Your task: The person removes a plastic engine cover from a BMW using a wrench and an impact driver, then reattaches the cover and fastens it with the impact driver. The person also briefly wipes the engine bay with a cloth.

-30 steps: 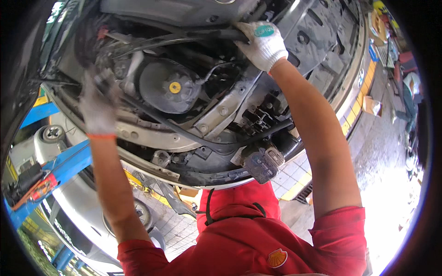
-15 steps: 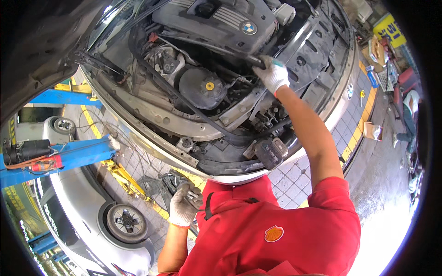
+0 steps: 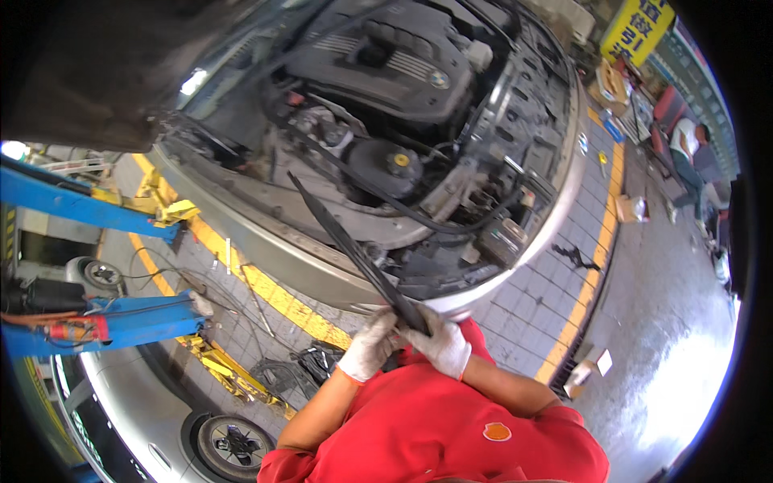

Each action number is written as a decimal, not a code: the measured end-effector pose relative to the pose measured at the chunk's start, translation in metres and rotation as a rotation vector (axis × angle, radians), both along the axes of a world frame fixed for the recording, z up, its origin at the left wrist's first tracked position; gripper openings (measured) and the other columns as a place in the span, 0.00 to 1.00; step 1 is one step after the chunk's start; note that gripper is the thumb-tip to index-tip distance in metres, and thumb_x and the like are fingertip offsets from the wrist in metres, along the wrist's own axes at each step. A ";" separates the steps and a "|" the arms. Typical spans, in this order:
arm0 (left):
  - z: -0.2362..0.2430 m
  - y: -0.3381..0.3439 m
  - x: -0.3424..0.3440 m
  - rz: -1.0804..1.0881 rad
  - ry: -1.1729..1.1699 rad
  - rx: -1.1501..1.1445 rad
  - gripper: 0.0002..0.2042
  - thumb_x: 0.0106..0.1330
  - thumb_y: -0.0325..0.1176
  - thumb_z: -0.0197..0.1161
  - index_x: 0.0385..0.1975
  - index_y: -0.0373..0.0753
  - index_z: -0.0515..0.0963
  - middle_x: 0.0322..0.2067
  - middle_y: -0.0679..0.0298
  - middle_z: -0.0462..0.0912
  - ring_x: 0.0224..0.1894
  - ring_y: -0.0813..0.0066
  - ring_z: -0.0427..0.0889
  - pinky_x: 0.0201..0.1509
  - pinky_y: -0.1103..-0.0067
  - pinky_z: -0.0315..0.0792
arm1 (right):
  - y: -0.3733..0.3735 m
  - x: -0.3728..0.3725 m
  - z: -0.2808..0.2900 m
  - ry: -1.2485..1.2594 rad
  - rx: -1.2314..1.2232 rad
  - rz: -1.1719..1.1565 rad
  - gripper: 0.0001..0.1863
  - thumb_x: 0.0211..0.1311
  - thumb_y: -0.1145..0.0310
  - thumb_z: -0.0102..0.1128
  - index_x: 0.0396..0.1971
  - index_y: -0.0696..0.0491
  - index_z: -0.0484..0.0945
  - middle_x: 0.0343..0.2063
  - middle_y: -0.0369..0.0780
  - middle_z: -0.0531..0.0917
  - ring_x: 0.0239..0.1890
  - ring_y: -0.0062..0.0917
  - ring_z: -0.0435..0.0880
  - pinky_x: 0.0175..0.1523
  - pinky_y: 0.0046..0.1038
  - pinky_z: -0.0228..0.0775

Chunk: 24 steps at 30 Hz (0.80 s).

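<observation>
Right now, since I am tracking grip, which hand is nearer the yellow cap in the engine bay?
Right. The right hand grips the black strip below the yellow cap; the left hand sits slightly farther left.

The right hand (image 3: pixel 441 344) is no longer reaching up into the engine bay (image 3: pixel 403 121); it is now gripping the near end of a long black strip (image 3: pixel 354 253) by the chest. The left hand (image 3: pixel 369 346) is joining it there.
</observation>
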<state>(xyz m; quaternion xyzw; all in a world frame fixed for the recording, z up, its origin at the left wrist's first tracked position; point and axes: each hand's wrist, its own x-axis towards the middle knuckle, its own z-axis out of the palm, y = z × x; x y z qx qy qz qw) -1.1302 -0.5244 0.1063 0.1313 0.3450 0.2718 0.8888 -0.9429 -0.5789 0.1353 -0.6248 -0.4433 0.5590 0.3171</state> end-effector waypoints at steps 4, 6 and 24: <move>0.005 -0.005 -0.001 0.097 0.454 0.276 0.15 0.70 0.35 0.69 0.52 0.36 0.81 0.48 0.61 0.85 0.47 0.72 0.84 0.53 0.73 0.80 | -0.006 -0.028 -0.021 0.049 0.102 0.192 0.42 0.71 0.51 0.63 0.77 0.53 0.56 0.66 0.56 0.73 0.65 0.46 0.78 0.66 0.39 0.73; 0.017 0.002 -0.004 0.108 0.531 0.304 0.18 0.69 0.37 0.71 0.52 0.34 0.80 0.42 0.62 0.86 0.44 0.71 0.85 0.53 0.73 0.79 | -0.004 -0.034 -0.018 -0.149 0.129 0.266 0.43 0.72 0.46 0.60 0.76 0.54 0.57 0.66 0.57 0.73 0.67 0.49 0.76 0.69 0.41 0.70; 0.115 0.190 -0.081 0.194 1.503 0.694 0.31 0.57 0.43 0.74 0.55 0.26 0.76 0.28 0.63 0.83 0.27 0.76 0.82 0.33 0.77 0.77 | 0.285 0.171 -0.140 -0.772 0.509 -0.475 0.27 0.58 0.70 0.65 0.61 0.51 0.81 0.60 0.50 0.82 0.65 0.45 0.77 0.75 0.43 0.61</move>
